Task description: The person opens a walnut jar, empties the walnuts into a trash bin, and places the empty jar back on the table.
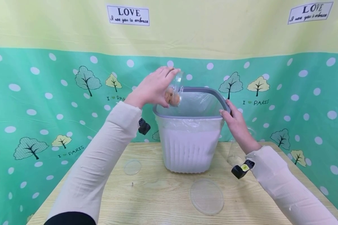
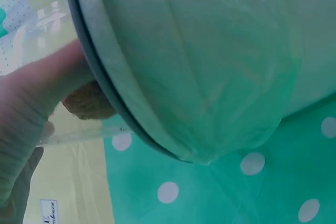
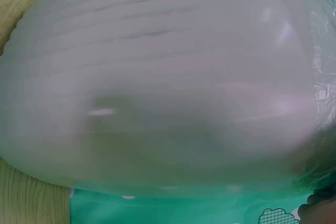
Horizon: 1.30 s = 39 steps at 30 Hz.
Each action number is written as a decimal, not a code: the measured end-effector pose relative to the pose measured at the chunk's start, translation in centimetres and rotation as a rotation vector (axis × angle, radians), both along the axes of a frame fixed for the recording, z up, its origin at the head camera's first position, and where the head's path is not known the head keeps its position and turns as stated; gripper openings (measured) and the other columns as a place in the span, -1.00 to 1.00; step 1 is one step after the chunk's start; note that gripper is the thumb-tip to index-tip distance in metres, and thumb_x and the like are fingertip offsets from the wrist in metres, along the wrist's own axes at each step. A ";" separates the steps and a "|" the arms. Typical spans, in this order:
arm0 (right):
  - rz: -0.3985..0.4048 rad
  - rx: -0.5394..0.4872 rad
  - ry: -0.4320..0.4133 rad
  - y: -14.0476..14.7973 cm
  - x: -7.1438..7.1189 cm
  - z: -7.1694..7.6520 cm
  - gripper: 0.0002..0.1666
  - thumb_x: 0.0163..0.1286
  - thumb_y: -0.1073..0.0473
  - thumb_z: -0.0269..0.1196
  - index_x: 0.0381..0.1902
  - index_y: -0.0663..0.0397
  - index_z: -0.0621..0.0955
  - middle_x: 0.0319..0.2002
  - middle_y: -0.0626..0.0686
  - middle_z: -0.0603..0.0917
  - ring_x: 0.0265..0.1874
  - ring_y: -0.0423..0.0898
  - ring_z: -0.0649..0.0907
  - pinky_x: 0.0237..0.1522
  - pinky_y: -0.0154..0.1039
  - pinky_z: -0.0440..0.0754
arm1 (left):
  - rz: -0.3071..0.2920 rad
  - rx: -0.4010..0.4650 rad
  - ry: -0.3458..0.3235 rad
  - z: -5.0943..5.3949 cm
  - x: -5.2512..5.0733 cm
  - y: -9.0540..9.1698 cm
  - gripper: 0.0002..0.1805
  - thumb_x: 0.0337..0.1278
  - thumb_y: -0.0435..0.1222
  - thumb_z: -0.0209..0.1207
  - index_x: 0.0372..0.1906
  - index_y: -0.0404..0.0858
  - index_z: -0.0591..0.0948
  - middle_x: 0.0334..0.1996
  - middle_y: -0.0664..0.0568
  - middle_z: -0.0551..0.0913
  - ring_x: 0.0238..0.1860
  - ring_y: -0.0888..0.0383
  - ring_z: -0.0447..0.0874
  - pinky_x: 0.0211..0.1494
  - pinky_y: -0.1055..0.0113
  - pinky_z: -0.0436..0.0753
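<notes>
My left hand (image 1: 157, 87) grips a clear plastic jar (image 1: 179, 80), tipped on its side with its mouth toward the bin. Several round brown pieces (image 1: 174, 99) lie inside the jar; their exact kind is unclear. Below and to the right stands a white ribbed trash bin (image 1: 190, 145) with a grey rim (image 1: 204, 90) and a thin clear liner (image 1: 200, 103). The bin's right rim is gripped by my right hand (image 1: 236, 123). In the left wrist view, the bin's rim hides part of the jar and of a brown piece (image 2: 88, 102). The bin's side fills the right wrist view.
A large round clear lid (image 1: 206, 197) lies in front of the bin, and a smaller one (image 1: 132, 167) lies to its left. Partly behind my right wrist stands another clear jar (image 1: 233, 153). A patterned curtain (image 1: 59, 112) surrounds the wooden table (image 1: 155, 200).
</notes>
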State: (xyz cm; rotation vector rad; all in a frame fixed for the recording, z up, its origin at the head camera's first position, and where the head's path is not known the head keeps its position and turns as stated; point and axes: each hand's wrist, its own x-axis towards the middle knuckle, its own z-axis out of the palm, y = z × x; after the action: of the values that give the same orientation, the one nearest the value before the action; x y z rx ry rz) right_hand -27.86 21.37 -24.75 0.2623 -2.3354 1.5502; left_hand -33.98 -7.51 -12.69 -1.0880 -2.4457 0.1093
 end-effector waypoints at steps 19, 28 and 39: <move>-0.008 0.017 0.003 -0.1 0.0 -0.3 -0.22 0.45 -0.09 -0.08 0.50 -0.07 -0.08 0.35 0.25 0.22 0.06 0.10 0.31 -0.10 -0.09 0.31 | -0.015 0.030 -0.058 -0.5 0.1 0.0 0.34 -0.53 0.02 0.56 0.45 -0.21 0.00 0.42 -0.11 0.09 0.44 -0.04 -0.02 0.37 0.02 0.25; -0.004 0.007 0.011 0.0 0.1 -0.2 -0.23 0.45 -0.07 -0.08 0.50 -0.09 -0.07 0.42 0.23 0.12 0.20 0.09 0.27 0.06 0.00 0.27 | -0.001 0.022 -0.038 -0.4 0.0 0.0 0.34 -0.54 0.00 0.57 0.45 -0.20 0.02 0.42 -0.13 0.10 0.44 -0.06 -0.02 0.36 -0.03 0.25; 0.005 -0.007 0.008 -0.1 -0.1 -0.1 -0.20 0.44 -0.09 -0.07 0.50 -0.02 -0.08 0.47 0.17 0.00 0.40 0.08 0.12 0.32 0.12 0.15 | 0.022 0.024 -0.047 -0.2 0.0 -0.3 0.34 -0.54 0.00 0.57 0.45 -0.17 0.00 0.43 -0.13 0.07 0.44 -0.07 -0.03 0.36 -0.11 0.20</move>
State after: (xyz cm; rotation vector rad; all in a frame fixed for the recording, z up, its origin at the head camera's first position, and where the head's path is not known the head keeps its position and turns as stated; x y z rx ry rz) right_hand -27.93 21.30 -24.86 0.2723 -2.3246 1.5572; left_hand -33.99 -7.77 -12.93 -1.0650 -2.4943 0.0616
